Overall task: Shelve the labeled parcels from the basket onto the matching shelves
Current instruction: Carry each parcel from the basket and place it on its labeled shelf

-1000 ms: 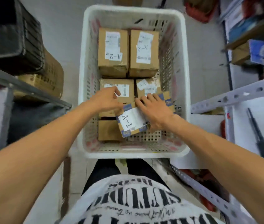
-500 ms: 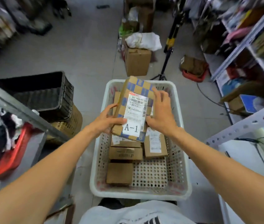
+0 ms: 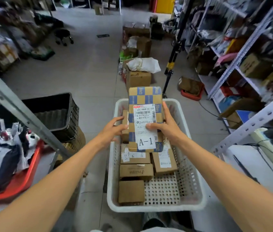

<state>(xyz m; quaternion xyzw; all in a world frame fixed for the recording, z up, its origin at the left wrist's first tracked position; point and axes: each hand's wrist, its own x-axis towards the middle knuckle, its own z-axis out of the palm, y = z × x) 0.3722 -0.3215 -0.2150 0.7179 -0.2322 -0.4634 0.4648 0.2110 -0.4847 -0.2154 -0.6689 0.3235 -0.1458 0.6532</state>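
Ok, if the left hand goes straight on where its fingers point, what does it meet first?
Probably the left edge of the blue-and-brown checkered cardboard parcel labelled A-1, gripped by the right hand. Fingertips of the left hand are beside it; whether they touch is unclear.

Location: you are standing in a parcel storeroom or small warehouse. Perforated steel shelving (image 3: 256, 123) is running along your right, carrying cartons and bagged goods; a steel upright (image 3: 15, 104) is crossing your left. Floor cartons (image 3: 138, 79) are sitting in a row on the tiled floor (image 3: 85, 72). A white basket (image 3: 155, 208) is holding taped parcels (image 3: 135, 171) with shipping labels; the A-1 parcel (image 3: 145, 97) is showing a barcode. A black crate (image 3: 70, 118) and a red bin (image 3: 30, 169) of mailer bags are sitting at your left.
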